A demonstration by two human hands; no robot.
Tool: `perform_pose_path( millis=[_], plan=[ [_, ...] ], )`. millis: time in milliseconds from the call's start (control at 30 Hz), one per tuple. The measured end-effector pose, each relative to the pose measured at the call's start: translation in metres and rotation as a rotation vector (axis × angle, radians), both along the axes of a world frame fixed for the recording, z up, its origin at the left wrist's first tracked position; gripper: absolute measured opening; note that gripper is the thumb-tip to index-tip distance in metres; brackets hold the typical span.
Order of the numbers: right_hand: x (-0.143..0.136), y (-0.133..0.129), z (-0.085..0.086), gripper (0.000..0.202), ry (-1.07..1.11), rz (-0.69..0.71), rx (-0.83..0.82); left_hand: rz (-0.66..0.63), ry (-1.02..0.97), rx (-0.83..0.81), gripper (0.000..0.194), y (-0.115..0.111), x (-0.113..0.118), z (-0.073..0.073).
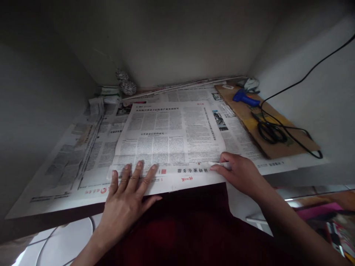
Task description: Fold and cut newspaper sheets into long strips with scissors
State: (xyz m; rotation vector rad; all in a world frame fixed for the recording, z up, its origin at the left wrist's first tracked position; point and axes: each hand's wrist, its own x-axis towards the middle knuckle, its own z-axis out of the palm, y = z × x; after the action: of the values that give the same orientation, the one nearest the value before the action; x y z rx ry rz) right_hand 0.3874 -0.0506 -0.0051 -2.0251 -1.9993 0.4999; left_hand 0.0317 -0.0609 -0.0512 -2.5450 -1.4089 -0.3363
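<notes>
A newspaper sheet (169, 136) lies before me on a table spread with other newspapers, its near edge folded over into a narrow strip. On the left part of that strip my left hand (130, 192) rests flat, fingers spread. At the strip's right end my right hand (235, 170) pinches the folded edge between thumb and fingers. The far part of the sheet lies flat, its columns of print facing me.
To the right, a cardboard piece (277, 144) carries a blue glue gun (246, 98), its black cable and black-handled scissors (267, 133). Rolled paper sticks (183, 88) lie along the back wall. A wound paper object (127, 85) stands back left, near folded newspaper strips (90, 136).
</notes>
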Motion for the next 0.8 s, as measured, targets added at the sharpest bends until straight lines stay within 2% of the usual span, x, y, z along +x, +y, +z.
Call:
perform_pose_path(
  millis=[100, 200, 433, 800],
  plan=[
    [0.005, -0.002, -0.005, 0.028, 0.002, -0.005, 0.042, 0.003, 0.071, 0.031, 0.085, -0.002, 0.007, 0.004],
    [0.010, -0.005, -0.009, 0.026, 0.000, -0.020, 0.093, -0.025, 0.055, 0.044, 0.084, -0.001, 0.011, 0.004],
    [0.016, -0.011, -0.019, 0.027, -0.013, -0.033, 0.285, -0.227, -0.018, 0.050, 0.090, 0.008, 0.021, 0.000],
    [0.016, -0.017, -0.034, 0.035, -0.133, 0.017, 0.441, -0.015, 0.149, -0.085, 0.118, 0.000, 0.055, 0.010]
  ],
)
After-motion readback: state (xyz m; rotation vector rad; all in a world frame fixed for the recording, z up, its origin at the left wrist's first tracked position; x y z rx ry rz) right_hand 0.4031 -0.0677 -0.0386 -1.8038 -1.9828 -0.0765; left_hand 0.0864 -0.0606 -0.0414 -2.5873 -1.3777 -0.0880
